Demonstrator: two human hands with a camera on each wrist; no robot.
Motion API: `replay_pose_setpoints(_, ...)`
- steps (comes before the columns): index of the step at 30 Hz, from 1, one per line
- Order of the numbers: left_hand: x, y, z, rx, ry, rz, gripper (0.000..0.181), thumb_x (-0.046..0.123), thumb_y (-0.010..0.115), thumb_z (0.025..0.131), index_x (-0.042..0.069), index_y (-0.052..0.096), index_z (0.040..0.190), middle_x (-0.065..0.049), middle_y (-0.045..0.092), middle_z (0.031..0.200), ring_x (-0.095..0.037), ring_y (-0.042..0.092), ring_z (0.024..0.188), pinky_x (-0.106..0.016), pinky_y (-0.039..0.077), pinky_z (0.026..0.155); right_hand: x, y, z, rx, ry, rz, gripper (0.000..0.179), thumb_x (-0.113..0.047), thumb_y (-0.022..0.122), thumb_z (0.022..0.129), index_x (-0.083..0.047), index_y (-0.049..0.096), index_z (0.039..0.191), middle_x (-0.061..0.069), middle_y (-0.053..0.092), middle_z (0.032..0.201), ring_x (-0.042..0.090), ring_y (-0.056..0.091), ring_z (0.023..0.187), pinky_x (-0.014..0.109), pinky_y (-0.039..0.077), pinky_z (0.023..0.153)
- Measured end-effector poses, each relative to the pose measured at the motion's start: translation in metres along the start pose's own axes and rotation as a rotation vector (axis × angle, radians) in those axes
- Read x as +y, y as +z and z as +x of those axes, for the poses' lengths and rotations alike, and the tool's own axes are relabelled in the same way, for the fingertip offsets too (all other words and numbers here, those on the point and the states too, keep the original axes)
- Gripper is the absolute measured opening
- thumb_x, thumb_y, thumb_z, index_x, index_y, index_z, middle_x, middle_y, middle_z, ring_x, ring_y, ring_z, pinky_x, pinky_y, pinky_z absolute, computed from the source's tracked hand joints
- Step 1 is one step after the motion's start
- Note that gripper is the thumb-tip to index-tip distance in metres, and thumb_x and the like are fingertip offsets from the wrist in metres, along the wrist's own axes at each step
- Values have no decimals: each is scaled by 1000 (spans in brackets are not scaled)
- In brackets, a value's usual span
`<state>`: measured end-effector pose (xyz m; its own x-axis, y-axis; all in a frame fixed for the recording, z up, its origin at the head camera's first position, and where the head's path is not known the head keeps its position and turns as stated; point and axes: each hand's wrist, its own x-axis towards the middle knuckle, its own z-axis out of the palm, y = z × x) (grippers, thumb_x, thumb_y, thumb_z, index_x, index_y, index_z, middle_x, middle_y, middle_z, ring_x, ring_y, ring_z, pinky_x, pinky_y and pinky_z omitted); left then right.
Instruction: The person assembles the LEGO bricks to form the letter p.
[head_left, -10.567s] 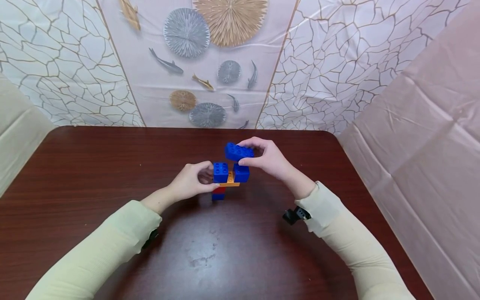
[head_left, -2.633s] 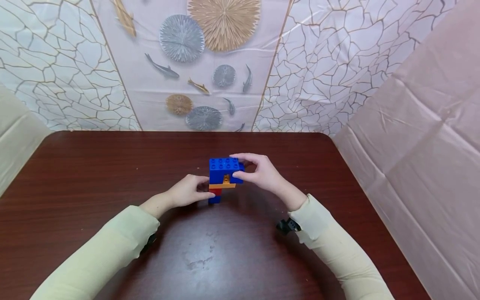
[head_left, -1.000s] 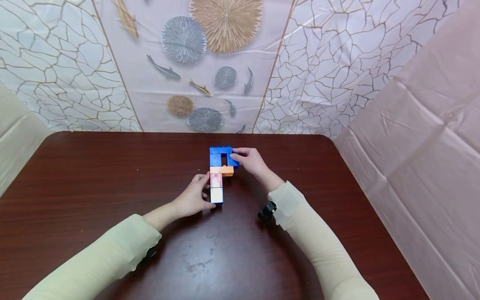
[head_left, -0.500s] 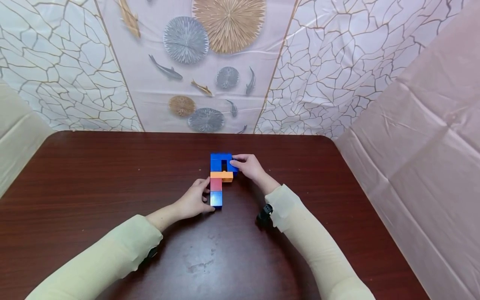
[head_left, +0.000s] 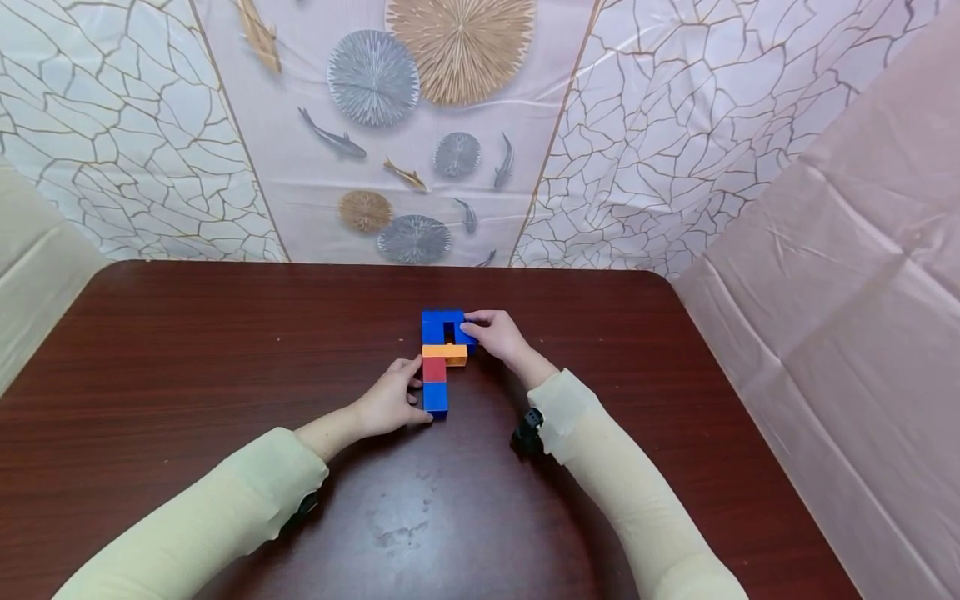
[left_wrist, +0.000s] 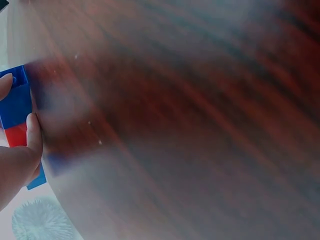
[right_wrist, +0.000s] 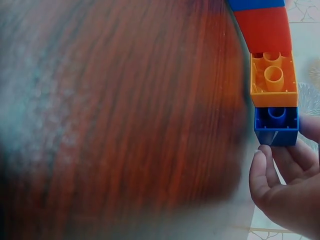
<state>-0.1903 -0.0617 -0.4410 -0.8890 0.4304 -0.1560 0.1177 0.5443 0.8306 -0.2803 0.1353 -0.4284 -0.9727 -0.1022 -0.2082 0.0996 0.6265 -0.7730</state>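
Observation:
A toy-brick build stands between both hands in the head view, its front tilted upward. Its lower column has a blue brick (head_left: 435, 397) under a red brick (head_left: 434, 369). Above them an orange brick (head_left: 444, 352) juts right, its hollow underside plain in the right wrist view. Blue bricks (head_left: 432, 330) frame a small gap above the orange one. My left hand (head_left: 386, 404) holds the lower column, thumb at its bottom end and fingers along its left side. With thumb and fingers, my right hand (head_left: 498, 333) pinches the blue brick at upper right. Whether the build touches the table is unclear.
A dark brown glossy table (head_left: 187, 350) lies beneath the hands. Behind it hangs a patterned cloth (head_left: 315, 183), and a plain pale cloth (head_left: 817, 275) closes off the right side. Black wrist cameras sit at both cuffs.
Earlier, my right hand held a long blue brick above the build; then it sat on top across two blue bricks. Since then the build has tipped back, and my left hand has shifted to its lower end.

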Motion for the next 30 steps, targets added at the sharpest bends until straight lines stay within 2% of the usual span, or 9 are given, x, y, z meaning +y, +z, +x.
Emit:
replay_pose_setpoints(7, 1, 1, -2, -12, -8, -19, 94, 7, 76, 75, -11, 15, 144, -27, 31, 137, -26, 56, 99, -36, 52, 85, 2, 2, -1, -16, 8, -22, 36, -23, 57, 94, -10, 58, 127, 11, 52, 136, 27, 47, 125, 41, 40, 106)
replay_pose_setpoints(17, 2, 3, 1, -30, -22, 7, 93, 11, 77, 75, -8, 17, 145, -25, 37, 130, -27, 56, 102, -37, 52, 87, 5, 1, -2, -15, 10, -48, 37, -24, 56, 94, -11, 57, 128, 10, 52, 136, 26, 48, 122, 40, 42, 104)
replay_pose_setpoints(22, 2, 1, 0, -47, -32, -1, 98, 12, 77, 75, -10, 12, 145, -27, 33, 135, -27, 55, 102, -37, 51, 87, 5, 2, -3, -8, -8, -58, 38, -26, 56, 94, -11, 56, 129, 11, 52, 136, 26, 48, 124, 41, 41, 104)
replay_pose_setpoints(25, 4, -6, -2, -85, -37, 36, 98, 21, 74, 79, -9, 8, 145, -27, 28, 140, -30, 53, 110, -40, 49, 92, 5, 2, -5, 19, -74, -70, 40, -29, 56, 94, -9, 55, 129, 11, 54, 134, 26, 52, 121, 39, 43, 103)
replay_pose_setpoints(27, 5, -14, -3, -94, -21, 99, 96, 29, 70, 82, -8, 8, 146, -28, 27, 143, -34, 47, 120, -45, 43, 99, 3, 1, -9, 48, -139, -92, 43, -31, 56, 94, -8, 54, 130, 11, 55, 133, 26, 54, 119, 39, 44, 102)
replay_pose_setpoints(30, 7, -28, -4, -44, 16, 225, 91, 40, 64, 85, -4, 13, 147, -26, 26, 147, -39, 33, 132, -54, 34, 106, -3, -1, -18, 81, -255, -184, 49, -35, 55, 94, -7, 49, 135, 12, 52, 136, 28, 49, 123, 42, 40, 105)
